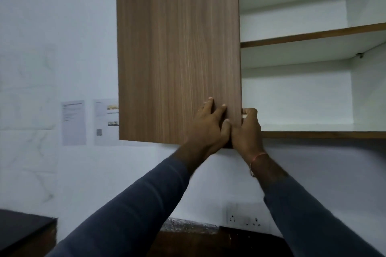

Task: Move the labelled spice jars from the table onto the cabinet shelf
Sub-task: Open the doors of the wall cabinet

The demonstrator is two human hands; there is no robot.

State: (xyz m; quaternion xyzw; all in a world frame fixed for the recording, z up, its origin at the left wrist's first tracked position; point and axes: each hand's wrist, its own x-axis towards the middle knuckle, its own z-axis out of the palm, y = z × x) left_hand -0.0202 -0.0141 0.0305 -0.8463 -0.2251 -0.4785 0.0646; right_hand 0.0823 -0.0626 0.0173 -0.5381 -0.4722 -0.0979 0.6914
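Note:
A wall cabinet hangs in front of me with its brown wooden door (177,54) swung open to the left. Both hands are at the door's lower right corner. My left hand (208,129) lies flat on the door's face, fingers spread. My right hand (247,131) curls around the door's edge from the right. Inside, the white lower shelf (313,127) and the upper shelf (313,37) hold nothing that I can see. No spice jars appear in this view.
Two printed sheets (74,123) are stuck on the white wall left of the cabinet. A socket panel (247,217) sits low on the wall. A dark counter (25,229) shows at the lower left, and a dark surface runs along the bottom.

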